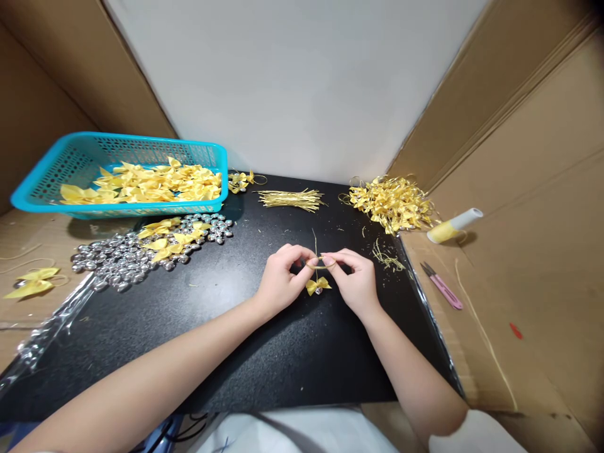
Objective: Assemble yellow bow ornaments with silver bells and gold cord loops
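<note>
My left hand [287,274] and my right hand [352,277] meet over the black table, thumbs and forefingers pinched on a thin gold cord [321,267] bent into a loop. One loose end of the cord sticks up past the fingertips. Below the loop hangs a yellow ribbon bow [312,287] with a small silver bell [318,290] at its middle. The fingertips hide where the cord crosses, so whether there is a knot I cannot tell.
Yellow bows fill a blue basket [189,207] at the back left. Silver bells [123,261] lie heaped before it. A bundle of gold cords [290,199] lies at the back, bows with cords [391,204] at the back right. Pink thread snips [442,286] and a tube [453,226] are at the right.
</note>
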Tool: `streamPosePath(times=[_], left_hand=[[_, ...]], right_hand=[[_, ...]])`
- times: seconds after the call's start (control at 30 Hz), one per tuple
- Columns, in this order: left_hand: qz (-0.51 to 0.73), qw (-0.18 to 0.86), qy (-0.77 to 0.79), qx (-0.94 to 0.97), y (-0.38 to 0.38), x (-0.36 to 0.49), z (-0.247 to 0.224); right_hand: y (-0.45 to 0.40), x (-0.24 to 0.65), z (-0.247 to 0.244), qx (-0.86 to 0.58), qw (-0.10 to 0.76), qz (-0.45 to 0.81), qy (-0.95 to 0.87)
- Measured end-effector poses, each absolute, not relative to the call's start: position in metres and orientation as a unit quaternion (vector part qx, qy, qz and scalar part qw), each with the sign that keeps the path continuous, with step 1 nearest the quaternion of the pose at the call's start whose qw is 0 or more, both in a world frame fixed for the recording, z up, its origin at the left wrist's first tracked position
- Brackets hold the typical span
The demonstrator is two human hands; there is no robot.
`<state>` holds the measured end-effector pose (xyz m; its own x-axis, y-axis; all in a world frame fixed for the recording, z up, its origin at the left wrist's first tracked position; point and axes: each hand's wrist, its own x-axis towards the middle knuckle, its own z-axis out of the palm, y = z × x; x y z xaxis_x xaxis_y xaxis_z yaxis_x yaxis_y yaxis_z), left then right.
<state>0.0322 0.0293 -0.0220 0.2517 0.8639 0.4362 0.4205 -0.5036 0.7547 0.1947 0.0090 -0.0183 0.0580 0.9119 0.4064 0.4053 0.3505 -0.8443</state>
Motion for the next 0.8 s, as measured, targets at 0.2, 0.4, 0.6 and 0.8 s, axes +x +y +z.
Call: streamPosePath(times=[0.2, 0.4, 0.6, 0.8], left_hand=[[0.424, 0.257, 0.427, 0.756, 0.0288, 0.0317, -0.0210], [0.389, 0.271, 0.445, 0.760, 0.0302, 0.0317, -0.0206], [0.403, 0.292, 0.435, 0.750, 0.0320, 0.0297, -0.0210], [0.406, 0.292, 0.425, 0.754, 0.0299, 0.0293, -0.0232]], right_hand=[[0.0095, 0.1950, -0.0179, -0.512, 0.495, 0.224, -0.666], [0.0101, 0.1977, -0.0167, -0.508, 0.443, 0.174, -0.718], [0.0105, 0.2012, -0.0134, -0.498, 0.441, 0.191, -0.722], [0.0105, 0.2005, -0.0119, -0.497, 0.447, 0.214, -0.712]])
